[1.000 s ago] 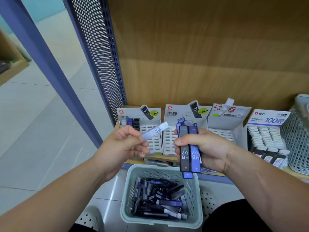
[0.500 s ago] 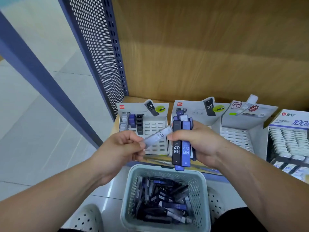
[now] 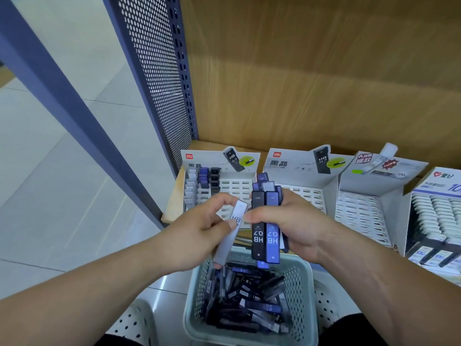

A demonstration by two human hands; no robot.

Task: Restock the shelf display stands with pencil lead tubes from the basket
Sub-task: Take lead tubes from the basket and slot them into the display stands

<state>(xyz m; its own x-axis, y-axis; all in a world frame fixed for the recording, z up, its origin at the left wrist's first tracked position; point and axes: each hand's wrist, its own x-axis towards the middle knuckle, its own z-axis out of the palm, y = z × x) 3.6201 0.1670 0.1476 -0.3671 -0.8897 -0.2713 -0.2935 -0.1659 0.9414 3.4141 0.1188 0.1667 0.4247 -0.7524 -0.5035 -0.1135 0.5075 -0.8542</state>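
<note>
1. Head view: left grip [image 3: 199,236] pinches one grey lead tube [image 3: 225,245], tilted, above the basket [image 3: 249,339].
2. Right grip [image 3: 291,226] clasps a bundle [image 3: 258,236] — one black and one blue tube in front, more behind, uncounted.
3. Shelf [image 3: 174,193] carries four display stands [image 3: 219,158] — basket holds many loose tubes [image 3: 249,295].

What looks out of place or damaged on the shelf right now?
Nothing stands out. The left display stand holds a few upright tubes in its left columns; loose tubes in the basket lie jumbled, none spilled.
</note>
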